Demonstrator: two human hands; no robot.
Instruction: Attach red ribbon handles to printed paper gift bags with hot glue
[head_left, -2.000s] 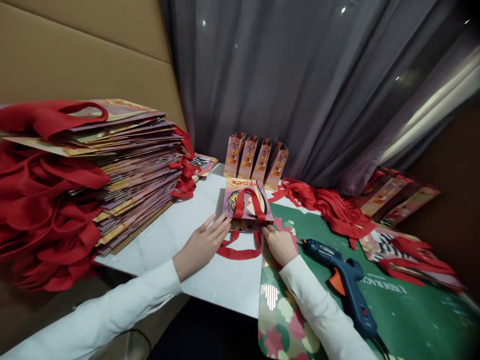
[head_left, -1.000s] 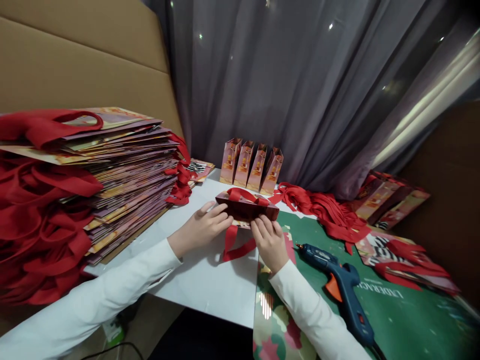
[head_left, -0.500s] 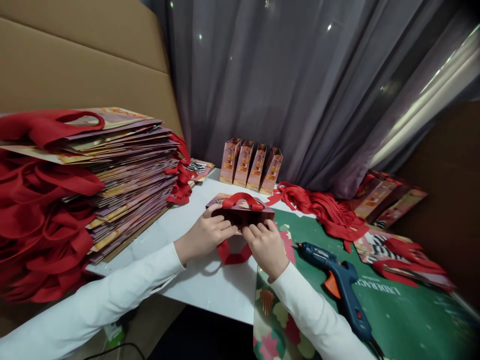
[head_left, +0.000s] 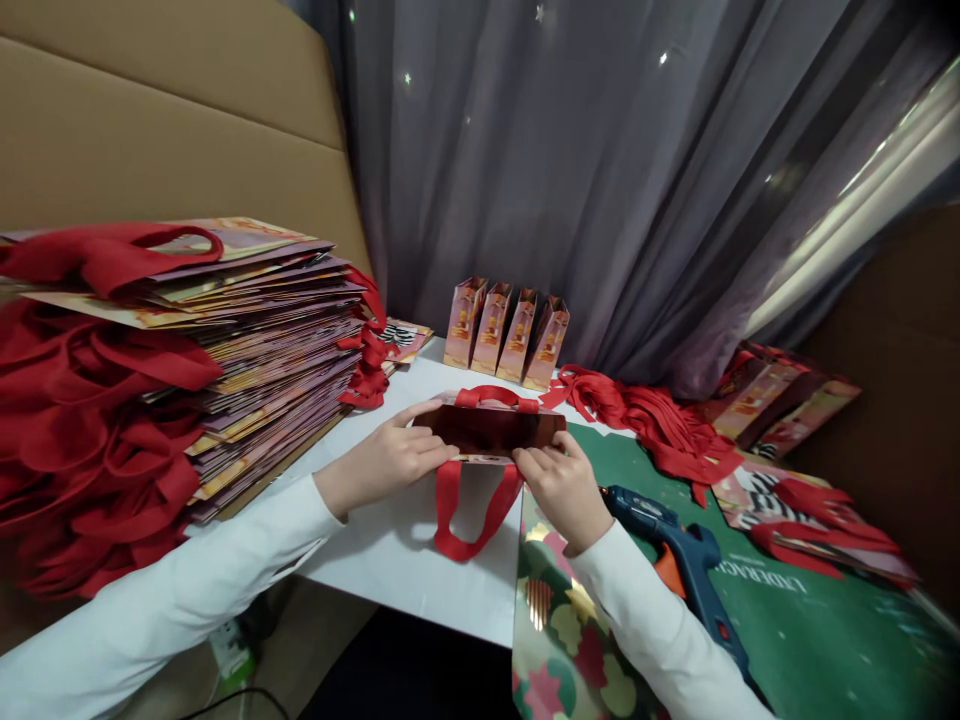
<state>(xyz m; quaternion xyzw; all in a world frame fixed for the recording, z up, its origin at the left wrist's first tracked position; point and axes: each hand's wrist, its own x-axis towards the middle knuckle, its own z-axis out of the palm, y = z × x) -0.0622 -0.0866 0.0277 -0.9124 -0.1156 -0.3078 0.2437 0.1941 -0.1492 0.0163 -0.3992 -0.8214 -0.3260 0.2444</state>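
Observation:
A small paper gift bag point(head_left: 487, 460) stands mouth-up before me, its dark inside showing. One red ribbon handle point(head_left: 474, 550) hangs down its near side; the other red handle point(head_left: 499, 398) loops at the far rim. My left hand point(head_left: 394, 455) grips the left end of the rim, fingers curled over the near edge and thumb at the far corner. At the right end, my right hand point(head_left: 559, 480) pinches the rim with bent fingers. Right of that hand lies a blue glue gun point(head_left: 686, 550) with an orange trigger, its rear partly behind my sleeve.
A tall stack of flat bags point(head_left: 277, 350) with red handles fills the left. Several upright bags point(head_left: 506, 335) line the back of the white table point(head_left: 405, 560). Red ribbons point(head_left: 652, 420), a green sheet point(head_left: 787, 640), a flat bag point(head_left: 772, 500) and more standing bags point(head_left: 780, 395) are right.
The bag's mouth has widened and tilted more toward me. My hands have moved farther apart along the rim. The near handle now hangs lower and the far one looks flatter.

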